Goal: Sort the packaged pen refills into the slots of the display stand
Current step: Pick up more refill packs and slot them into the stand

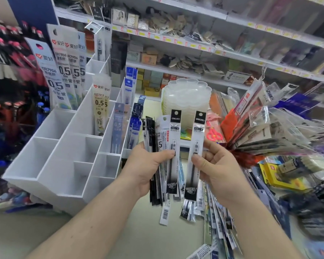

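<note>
My left hand (pixel 148 165) grips a fanned bundle of packaged pen refills (pixel 163 139), black-topped ones at the front. My right hand (pixel 216 169) holds a single black-and-white refill pack (pixel 195 152) between thumb and fingers, upright, just right of the bundle. More refill packs (pixel 269 135) fan out behind that hand to the right. The white stepped display stand (pixel 64 156) is at the left. Its back slots hold tall refill packs (pixel 64 71), the middle slots hold a few (pixel 100 109), and the front slots are bare.
A stack of clear plastic palettes (pixel 185 98) stands behind my hands. Loose refill packs (pixel 219 227) lie scattered on the counter at lower right beside a yellow box (pixel 277 178). Shop shelves (pixel 195 47) full of goods fill the background, and pens (pixel 11 53) hang at the far left.
</note>
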The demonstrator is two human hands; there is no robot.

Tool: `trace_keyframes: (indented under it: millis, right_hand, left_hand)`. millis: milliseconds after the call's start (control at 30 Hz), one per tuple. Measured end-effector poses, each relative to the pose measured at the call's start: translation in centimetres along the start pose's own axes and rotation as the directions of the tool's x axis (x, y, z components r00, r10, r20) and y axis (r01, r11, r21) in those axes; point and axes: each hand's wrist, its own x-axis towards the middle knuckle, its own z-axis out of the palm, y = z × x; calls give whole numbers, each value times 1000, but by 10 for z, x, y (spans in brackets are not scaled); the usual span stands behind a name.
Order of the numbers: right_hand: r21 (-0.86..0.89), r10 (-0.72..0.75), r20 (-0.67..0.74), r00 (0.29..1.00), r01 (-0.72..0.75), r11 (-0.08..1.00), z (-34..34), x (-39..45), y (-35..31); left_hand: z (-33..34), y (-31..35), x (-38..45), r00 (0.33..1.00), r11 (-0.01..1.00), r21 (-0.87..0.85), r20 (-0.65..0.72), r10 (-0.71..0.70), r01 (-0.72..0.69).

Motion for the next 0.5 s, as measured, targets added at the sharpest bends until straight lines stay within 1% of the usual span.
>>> trace_keyframes:
  millis: [67, 100, 167, 300, 400, 500]
  right_hand:
    - [41, 31, 78, 996, -34, 999, 6, 2, 5]
    - [56, 44, 82, 996, -48, 997, 8, 4, 8]
    - [60, 61, 23, 998, -63, 996, 7, 9, 11]
    - [72, 100, -20, 995, -99, 992, 1, 10, 12]
    - [135, 137, -2, 991, -135, 982, -1, 9, 12]
    - [140, 173, 68, 983, -181, 973, -2, 11, 10]
  left_hand:
    - [8, -4, -2, 1000, 999, 24, 6, 23, -23]
    - [12, -6, -4, 999, 999, 41, 1, 35, -35]
    - [16, -8, -7, 999, 998, 50, -15, 42, -41]
    - [19, -8, -13, 1000, 999, 42, 23, 16, -17]
    - [18, -11, -18, 999, 996, 73, 34, 40, -42]
    - [12, -13, -22, 997, 992, 99, -18, 77, -75]
